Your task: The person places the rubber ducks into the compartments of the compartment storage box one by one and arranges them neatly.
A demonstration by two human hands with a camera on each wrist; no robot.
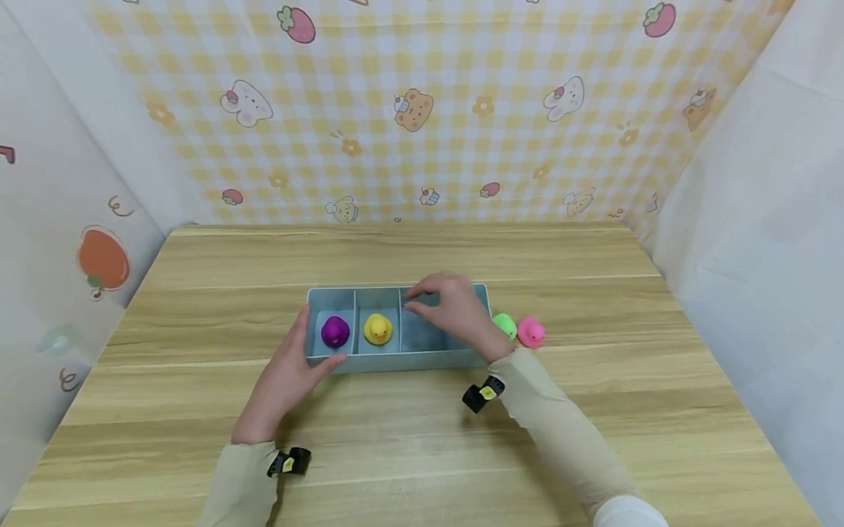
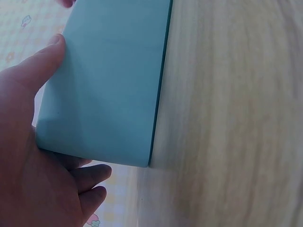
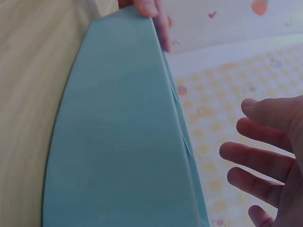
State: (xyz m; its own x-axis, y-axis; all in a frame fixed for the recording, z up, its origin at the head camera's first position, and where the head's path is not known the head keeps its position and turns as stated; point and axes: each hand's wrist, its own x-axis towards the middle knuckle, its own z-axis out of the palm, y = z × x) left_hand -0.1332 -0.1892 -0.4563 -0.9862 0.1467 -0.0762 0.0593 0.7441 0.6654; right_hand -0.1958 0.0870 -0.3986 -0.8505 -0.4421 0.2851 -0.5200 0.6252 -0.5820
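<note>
A long light-blue divided box (image 1: 391, 362) lies across the wooden table. Its leftmost compartment holds a purple toy duck (image 1: 335, 332), and the compartment beside that holds a yellow toy duck (image 1: 378, 329). My left hand (image 1: 294, 368) grips the box's left end, thumb on the front wall and the other fingers round the end. Over the right part of the box hovers my right hand (image 1: 455, 307), thumb and forefinger apart with nothing between them. Its fingers are also spread in the right wrist view. A green toy duck (image 1: 505, 325), partly hidden by the right wrist, sits just right of the box.
Right of the green duck is a pink toy duck (image 1: 531, 332) on the wooden table (image 1: 401, 449). A yellow checked cloth (image 1: 411, 162) hangs behind the table, with white sheets (image 1: 765, 229) at both sides. Each wrist wears a small black camera (image 1: 483, 394).
</note>
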